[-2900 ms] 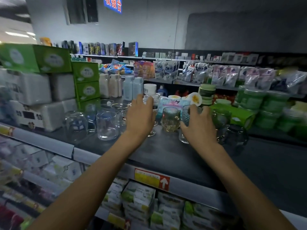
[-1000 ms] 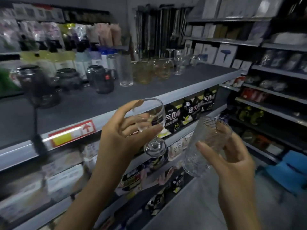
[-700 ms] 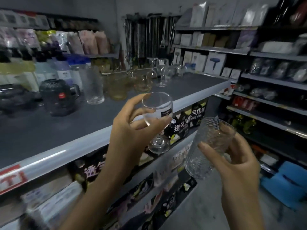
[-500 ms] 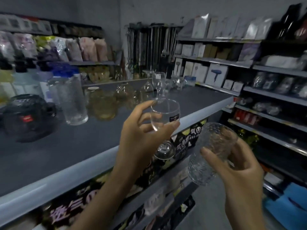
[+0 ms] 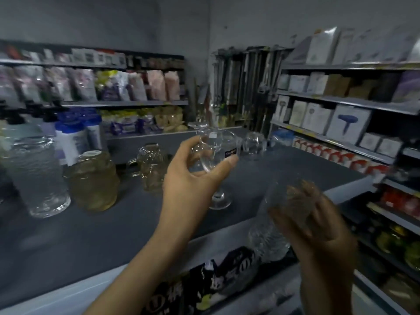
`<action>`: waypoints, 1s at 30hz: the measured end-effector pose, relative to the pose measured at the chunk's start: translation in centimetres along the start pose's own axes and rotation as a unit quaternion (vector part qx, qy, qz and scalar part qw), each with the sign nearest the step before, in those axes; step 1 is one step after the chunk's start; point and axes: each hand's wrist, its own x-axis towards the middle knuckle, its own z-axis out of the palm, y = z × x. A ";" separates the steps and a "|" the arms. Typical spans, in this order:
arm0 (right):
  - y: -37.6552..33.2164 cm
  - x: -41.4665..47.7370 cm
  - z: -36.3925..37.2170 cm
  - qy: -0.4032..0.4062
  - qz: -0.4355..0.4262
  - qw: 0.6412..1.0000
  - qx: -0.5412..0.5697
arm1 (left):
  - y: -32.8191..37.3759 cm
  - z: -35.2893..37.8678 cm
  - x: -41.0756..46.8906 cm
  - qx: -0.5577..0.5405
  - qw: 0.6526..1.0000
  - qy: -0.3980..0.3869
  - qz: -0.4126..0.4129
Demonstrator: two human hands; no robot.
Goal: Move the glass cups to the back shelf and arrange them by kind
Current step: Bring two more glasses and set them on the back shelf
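On stemmed glass [image 5: 212, 146], dark blurred label [image 5: 230, 153]

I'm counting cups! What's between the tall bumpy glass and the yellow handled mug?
A round yellowish glass stands between them on the grey shelf, seen in the head view.

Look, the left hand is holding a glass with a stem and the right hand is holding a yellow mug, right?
Not quite. In the head view the right hand holds a clear bumpy tumbler, not a yellow mug. The left hand does hold the glass with a stem.
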 end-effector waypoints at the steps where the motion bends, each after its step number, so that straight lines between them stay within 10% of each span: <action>1: 0.3 1.5 -0.3 -0.021 0.004 1.000 0.001 | -0.4 0.8 0.8 0.010 1.000 0.016 0.002; 30: 1.9 13.2 -1.7 -0.248 0.042 0.967 0.037 | -5.3 6.7 5.6 0.160 0.972 0.170 -0.031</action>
